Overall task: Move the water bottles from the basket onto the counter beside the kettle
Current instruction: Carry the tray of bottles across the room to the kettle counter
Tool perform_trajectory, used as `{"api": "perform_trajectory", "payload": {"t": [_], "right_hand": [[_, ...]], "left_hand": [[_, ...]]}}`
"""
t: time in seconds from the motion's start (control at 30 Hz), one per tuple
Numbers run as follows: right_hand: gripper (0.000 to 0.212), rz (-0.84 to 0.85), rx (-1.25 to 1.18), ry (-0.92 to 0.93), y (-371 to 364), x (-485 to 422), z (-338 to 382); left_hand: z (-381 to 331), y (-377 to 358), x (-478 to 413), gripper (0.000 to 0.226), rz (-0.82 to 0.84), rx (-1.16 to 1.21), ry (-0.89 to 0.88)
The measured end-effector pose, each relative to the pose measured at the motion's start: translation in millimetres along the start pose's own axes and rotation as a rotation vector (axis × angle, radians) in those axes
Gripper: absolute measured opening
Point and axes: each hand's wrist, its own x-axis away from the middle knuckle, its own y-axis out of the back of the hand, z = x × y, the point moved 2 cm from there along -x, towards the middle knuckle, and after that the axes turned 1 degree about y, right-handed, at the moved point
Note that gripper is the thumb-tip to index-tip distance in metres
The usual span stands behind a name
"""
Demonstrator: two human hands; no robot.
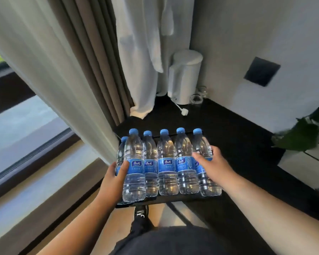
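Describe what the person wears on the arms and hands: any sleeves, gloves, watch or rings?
The left hand and right hand are bare, ungloved, with no ring visible; the left forearm and right forearm are bare to the frame's edge: no sleeve, watch or band in view.

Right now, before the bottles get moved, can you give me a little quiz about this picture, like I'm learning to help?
1. How many blue caps show on the water bottles?
2. True or false: the kettle stands upright at the back corner of the counter.
3. What does the right hand hold?
A) the kettle's plug
B) the bottle at the right end of the row
C) a plant leaf

Key:
1) Six.
2) True.
3) B. Its fingers curl round that bottle, while the left hand grips at the left end of the row.
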Motion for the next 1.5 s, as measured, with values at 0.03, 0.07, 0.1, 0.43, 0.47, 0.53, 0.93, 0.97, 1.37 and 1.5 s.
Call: {"api": "perform_trajectory", "payload": {"t": [0.03,0.07,0.1,0.43,0.47,0.53,0.93,0.97,1.37,1.5], "right_hand": [[0.069,-0.034,-0.018,-0.016,1,-3,1],[0.07,-0.07,-0.034,-0.032,1,-6,1],[0.07,-0.108,-0.048,-0.048,1,-8,2],[0.079,-0.376,-0.251,-0.244,-21,-4,-16],[0.08,-0.395,-0.273,-0.259,-23,-1,-19],[0.079,-0.434,-0.31,-0.289,-26,6,-28],[0.077,-0.608,-0.442,-0.471,-21,28,-84],[0.077,-0.614,-0.454,-0.474,-18,29,-88],[0.067,-0.548,-0.419,-0.51,14,23,-117],[0.066,-0.516,-0.383,-0.517,20,21,-119]], "left_hand": [[-5,-3,-14,0.095,0.04,-0.013,-0.008],[-10,-5,-28,0.092,0.076,-0.035,-0.019],[-14,-6,-41,0.09,0.103,-0.064,-0.034],[-63,-24,-145,0.067,0.412,-0.134,-0.124],[-65,-28,-151,0.067,0.453,-0.128,-0.121],[-68,-37,-164,0.069,0.536,-0.13,-0.121],[-65,-108,-178,0.042,0.842,-0.209,-0.286],[-64,-114,-177,0.046,0.837,-0.22,-0.281],[-53,-157,-164,0.038,0.737,-0.352,-0.196],[-52,-160,-164,0.039,0.715,-0.38,-0.154]]}}
